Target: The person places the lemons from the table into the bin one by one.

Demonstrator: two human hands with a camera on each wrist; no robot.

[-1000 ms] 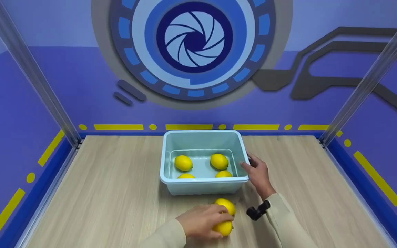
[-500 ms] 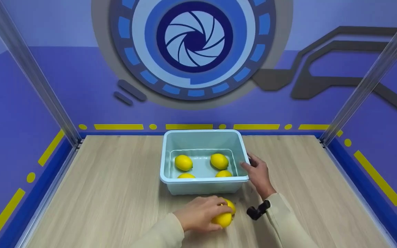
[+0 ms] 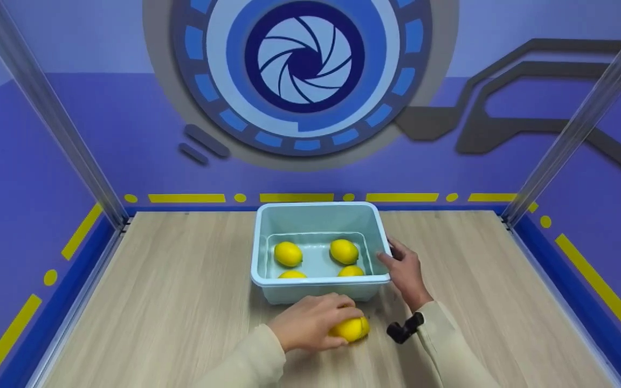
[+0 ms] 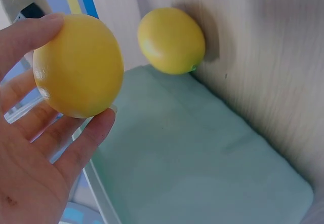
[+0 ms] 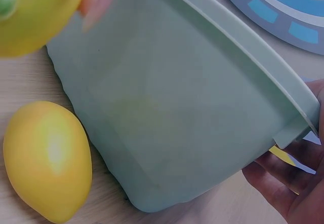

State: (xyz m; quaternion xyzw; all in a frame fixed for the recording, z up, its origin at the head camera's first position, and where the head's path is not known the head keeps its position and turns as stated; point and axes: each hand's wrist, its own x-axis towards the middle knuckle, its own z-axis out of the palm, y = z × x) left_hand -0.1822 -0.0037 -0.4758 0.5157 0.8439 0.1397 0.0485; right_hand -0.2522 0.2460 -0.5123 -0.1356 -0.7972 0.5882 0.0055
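Observation:
My left hand (image 3: 313, 323) pinches a lemon (image 4: 81, 67) between thumb and fingertips, raised in front of the pale blue-green plastic bin (image 3: 316, 292). A second lemon (image 5: 48, 160) rests on the table close to the bin's front wall. In the head view the held lemon covers most of it. My right hand (image 3: 405, 272) grips the bin's right side, thumb over the rim and fingers outside under its lip. Several lemons lie in the bin, one at the back left (image 3: 288, 254) and one at the back right (image 3: 344, 251); the front ones are partly hidden by the rim.
The bin stands on a wood-grain table (image 3: 181, 280), near its back edge. Blue-purple printed panels (image 3: 84, 134) close in the back and both sides, with metal posts at the corners. A black wrist device (image 3: 405, 328) sits at my right cuff.
My left hand has lifted its lemon and moved it forward toward the bin, now overlapping the lemon on the table. The right hand and the bin have stayed put.

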